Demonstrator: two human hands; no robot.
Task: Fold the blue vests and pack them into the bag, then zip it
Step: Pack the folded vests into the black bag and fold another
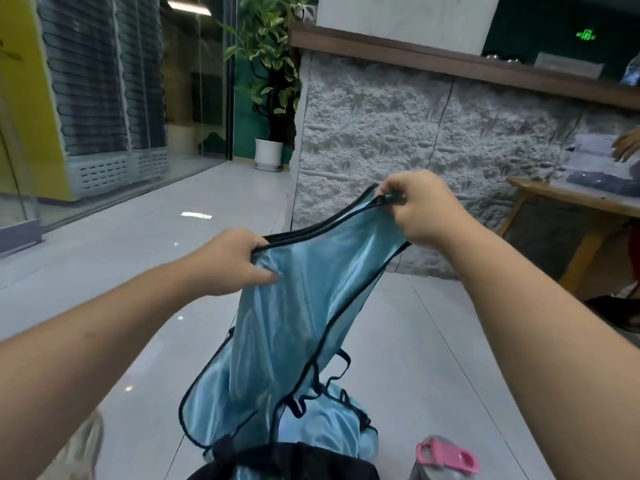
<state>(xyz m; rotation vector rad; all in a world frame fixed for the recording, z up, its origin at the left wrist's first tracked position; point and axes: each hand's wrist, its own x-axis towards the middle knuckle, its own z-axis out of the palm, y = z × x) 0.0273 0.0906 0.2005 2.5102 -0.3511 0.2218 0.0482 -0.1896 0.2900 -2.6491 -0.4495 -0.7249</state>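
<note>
A light blue mesh vest (304, 306) with black trim hangs in the air in front of me. My left hand (232, 261) grips its upper edge at the left. Higher and to the right, my right hand (419, 206) pinches the other end of that edge. The vest's lower part drapes down onto more blue vests (332, 431) heaped on the floor. A black bag (287, 462) sits at the bottom edge of the view, with blue fabric showing inside it.
A bottle with a pink lid (446, 457) stands right of the bag. A grey stone-faced counter (433, 140) rises ahead. A wooden table (571, 199) with dark clothes stands at the right, another person's hand (627, 147) above it. A potted plant (268, 133) stands at the back.
</note>
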